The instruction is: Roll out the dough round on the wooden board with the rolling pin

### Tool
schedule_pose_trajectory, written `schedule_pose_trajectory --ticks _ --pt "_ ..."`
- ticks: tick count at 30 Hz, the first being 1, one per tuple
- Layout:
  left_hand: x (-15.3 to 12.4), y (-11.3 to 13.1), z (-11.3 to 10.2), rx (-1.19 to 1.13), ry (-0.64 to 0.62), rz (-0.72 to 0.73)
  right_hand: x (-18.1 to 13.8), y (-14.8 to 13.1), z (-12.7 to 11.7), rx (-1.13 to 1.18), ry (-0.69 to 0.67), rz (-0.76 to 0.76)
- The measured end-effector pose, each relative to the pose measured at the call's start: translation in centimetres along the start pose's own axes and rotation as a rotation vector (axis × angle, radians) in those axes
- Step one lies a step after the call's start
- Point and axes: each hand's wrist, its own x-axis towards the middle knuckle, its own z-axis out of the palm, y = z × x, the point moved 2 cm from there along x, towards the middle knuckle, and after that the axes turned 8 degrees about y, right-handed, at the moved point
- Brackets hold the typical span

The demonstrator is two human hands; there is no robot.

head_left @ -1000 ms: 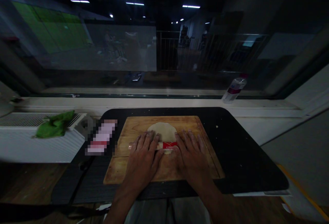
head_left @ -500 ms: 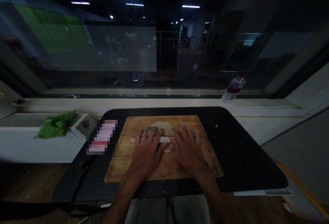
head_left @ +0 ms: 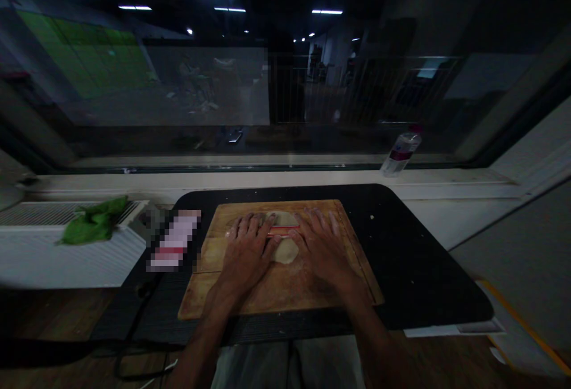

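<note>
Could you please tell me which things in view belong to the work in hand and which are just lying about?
In use:
rolling pin, under the left hand and right hand
dough, beneath the pin
board

Apparently just lying about:
bottle
green cloth
pixelated item, too obscured to identify

No writing can be read; the label on the bottle beyond the right hand is too small to tell.

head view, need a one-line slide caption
Left hand and right hand lie on a rolling pin across flattened dough on a wooden board.
</note>
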Motion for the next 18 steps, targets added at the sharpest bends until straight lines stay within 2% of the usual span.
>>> schedule_pose_trajectory --ticks 7,18 --pt "-0.2 -0.5 -0.6 -0.011 -0.013 -0.043 -0.8 0.5 0.1 -0.005 0.062 -0.016" --pt "-3.3 -0.9 -3.1 -0.058 -0.016 -0.061 -6.3 -0.3 0.3 0.018 0.121 0.038"
